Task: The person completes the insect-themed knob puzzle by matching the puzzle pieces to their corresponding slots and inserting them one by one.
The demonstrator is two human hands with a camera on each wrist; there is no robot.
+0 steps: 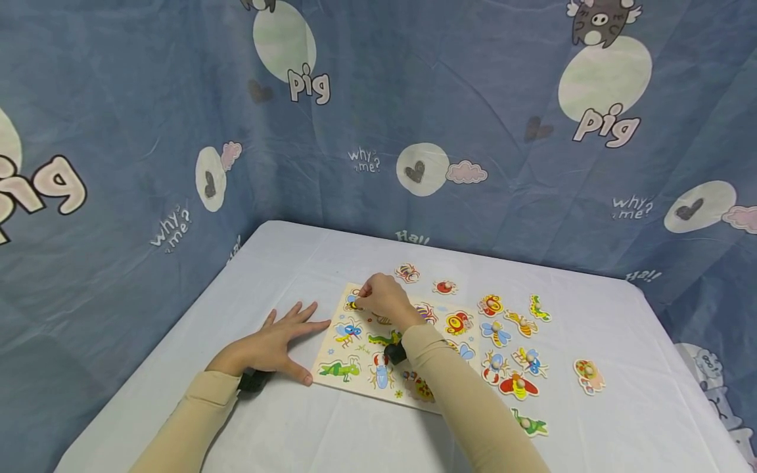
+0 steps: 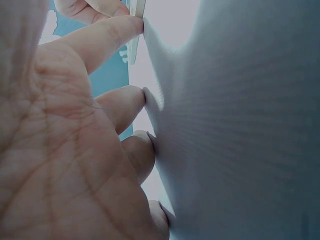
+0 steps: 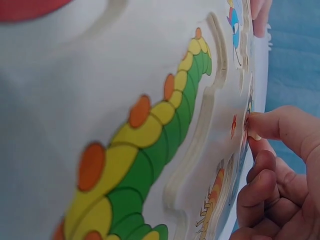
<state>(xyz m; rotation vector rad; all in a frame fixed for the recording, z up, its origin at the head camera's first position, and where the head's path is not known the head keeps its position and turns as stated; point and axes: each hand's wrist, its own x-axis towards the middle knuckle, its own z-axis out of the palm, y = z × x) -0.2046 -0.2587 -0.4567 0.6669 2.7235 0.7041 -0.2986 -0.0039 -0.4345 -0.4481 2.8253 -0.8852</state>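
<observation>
A light wooden peg puzzle board (image 1: 355,386) with printed insects lies on the table. My left hand (image 1: 272,345) rests with spread fingers on the cloth at its left side; the index fingertip touches the board's edge, and the thumb lies by the lower left corner. Over the board's upper left corner, my right hand (image 1: 384,299) pinches a small pale knob (image 3: 254,134) between thumb and forefinger. The puzzle piece under it, blue and yellow at its visible part, is mostly hidden. A green and yellow printed caterpillar (image 3: 165,115) fills the right wrist view.
Loose knobbed pieces lie beyond and right of the board: a spider (image 1: 407,272), a ladybug (image 1: 445,287), a caterpillar (image 1: 539,308), a red-winged insect (image 1: 518,385), a grasshopper (image 1: 529,424) and several others. A blue patterned curtain (image 1: 355,217) hangs behind the white-covered table (image 1: 621,433).
</observation>
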